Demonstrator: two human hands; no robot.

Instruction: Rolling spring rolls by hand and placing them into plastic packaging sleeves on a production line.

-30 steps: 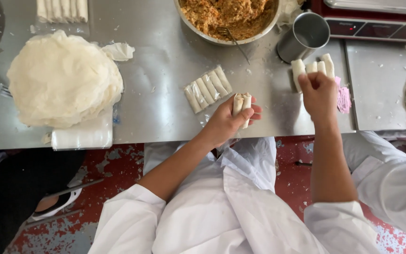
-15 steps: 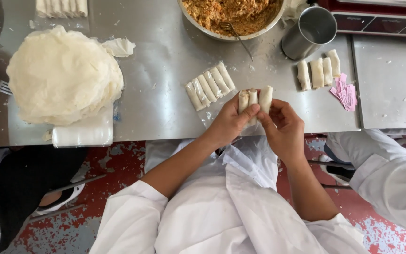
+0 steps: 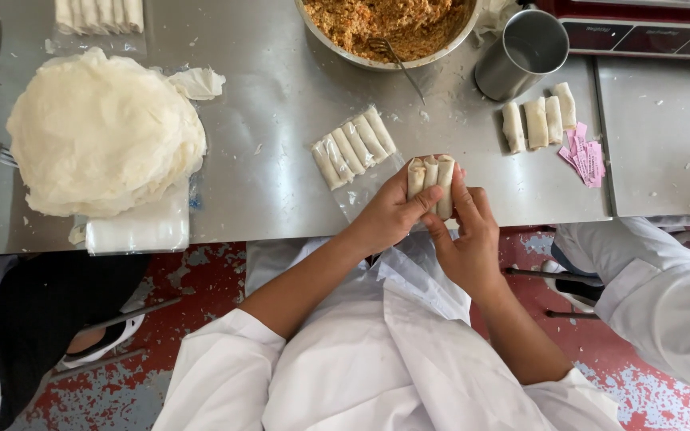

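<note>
Stack of round wrappers (image 3: 101,132); bowl of filling (image 3: 393,24); steel cup (image 3: 521,54); pink paper slips (image 3: 583,153)

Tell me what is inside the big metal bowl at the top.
The bowl holds orange-brown shredded filling with a fork stuck in it, handle over the rim. The bowl's bottom is covered by filling, and its far side is out of frame.

Head camera, steeply downward, close over table (image 3: 281,183)
</note>
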